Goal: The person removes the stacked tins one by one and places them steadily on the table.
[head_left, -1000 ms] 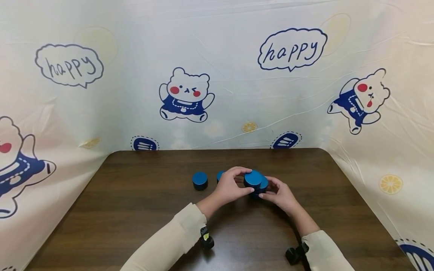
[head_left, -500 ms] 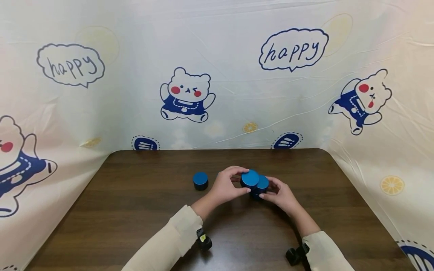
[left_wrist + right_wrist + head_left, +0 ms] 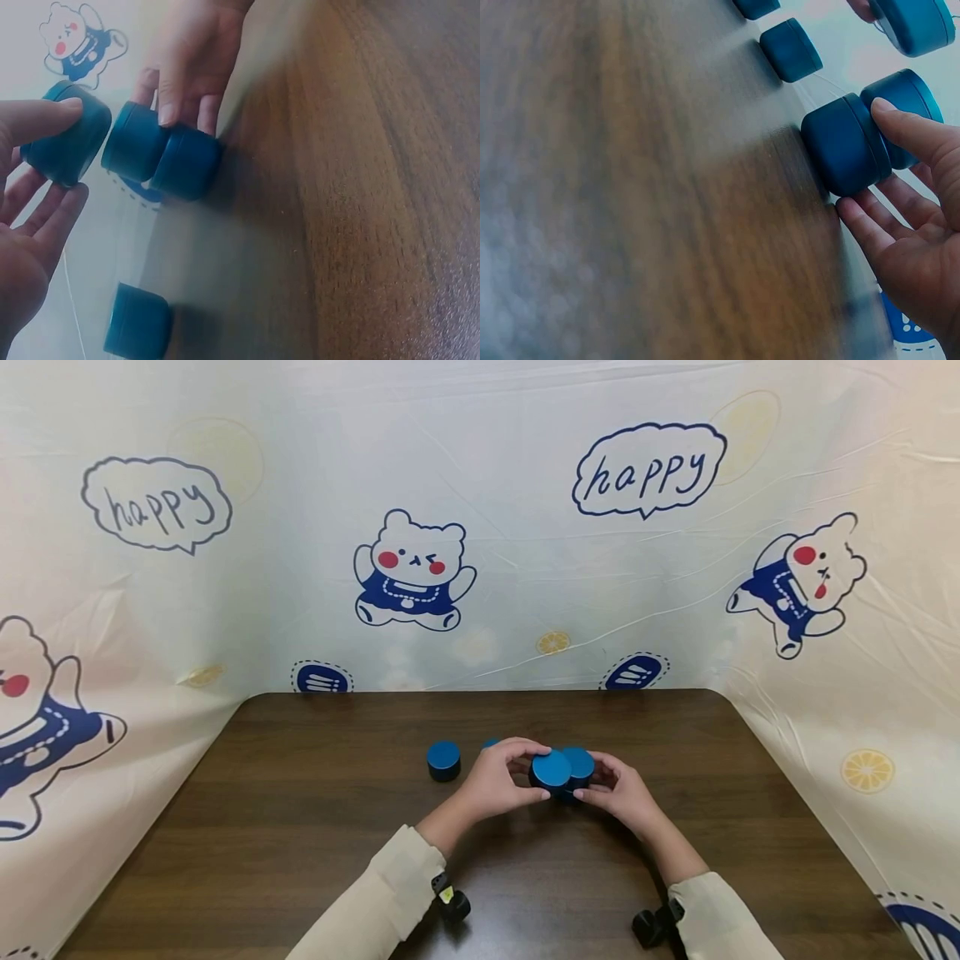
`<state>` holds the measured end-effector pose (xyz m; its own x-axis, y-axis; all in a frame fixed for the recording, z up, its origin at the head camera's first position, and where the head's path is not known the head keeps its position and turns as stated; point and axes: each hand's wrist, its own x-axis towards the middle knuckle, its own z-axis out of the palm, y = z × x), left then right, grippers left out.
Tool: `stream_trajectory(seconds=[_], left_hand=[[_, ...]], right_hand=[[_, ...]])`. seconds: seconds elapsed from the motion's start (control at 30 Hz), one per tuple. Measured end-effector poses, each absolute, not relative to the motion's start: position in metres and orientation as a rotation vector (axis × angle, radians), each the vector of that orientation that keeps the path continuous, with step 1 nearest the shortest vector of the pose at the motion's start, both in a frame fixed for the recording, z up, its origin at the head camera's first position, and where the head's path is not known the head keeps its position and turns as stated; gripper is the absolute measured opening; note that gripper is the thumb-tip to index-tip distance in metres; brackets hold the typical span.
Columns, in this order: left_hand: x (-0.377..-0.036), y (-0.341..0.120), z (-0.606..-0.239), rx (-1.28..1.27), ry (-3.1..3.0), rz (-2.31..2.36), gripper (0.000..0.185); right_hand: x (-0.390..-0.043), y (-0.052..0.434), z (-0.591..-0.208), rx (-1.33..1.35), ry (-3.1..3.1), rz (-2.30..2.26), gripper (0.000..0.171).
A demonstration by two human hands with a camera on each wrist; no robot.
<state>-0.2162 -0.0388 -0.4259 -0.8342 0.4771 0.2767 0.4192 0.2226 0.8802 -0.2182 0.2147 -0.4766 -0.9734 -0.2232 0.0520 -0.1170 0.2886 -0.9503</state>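
My left hand (image 3: 498, 777) pinches a small round blue lidded tin (image 3: 551, 768) between thumb and fingers. In the left wrist view this held tin (image 3: 71, 139) is tilted and off the table, with a gap to the stack beside it. Two similar tins stand stacked: the upper tin (image 3: 904, 112) sits somewhat offset on the lower tin (image 3: 844, 146), which rests on the table. My right hand (image 3: 618, 789) grips the stack, its thumb against the upper tin and its fingers curled behind both.
Left of the hands, a lone blue tin (image 3: 443, 762) stands on the brown wooden table (image 3: 300, 843). Another tin (image 3: 490, 743) shows only its edge behind my left hand. A printed cloth (image 3: 510, 527) hangs behind the table's far edge.
The left hand shifts slightly left with its tin, then lowers it toward the near side of the stack. My right hand stays in place on the stacked tins.
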Motion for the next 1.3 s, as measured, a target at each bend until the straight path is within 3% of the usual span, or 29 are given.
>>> stream_trajectory(seconds=[0.43, 0.67, 1.3], left_hand=[[-0.216, -0.057, -0.415, 0.829, 2.477, 1.732, 0.052], [-0.191, -0.064, -0.379, 0.803, 2.457, 1.76, 0.049], [-0.187, -0.086, -0.391, 0.728, 2.489, 1.838, 0.051]], right_hand=[[-0.221, 0.216, -0.478, -0.33, 2.455, -1.782, 0.058], [-0.221, 0.216, -0.478, -0.319, 2.457, -1.767, 0.058], [-0.22, 0.216, -0.477, -0.325, 2.439, -1.781, 0.059]])
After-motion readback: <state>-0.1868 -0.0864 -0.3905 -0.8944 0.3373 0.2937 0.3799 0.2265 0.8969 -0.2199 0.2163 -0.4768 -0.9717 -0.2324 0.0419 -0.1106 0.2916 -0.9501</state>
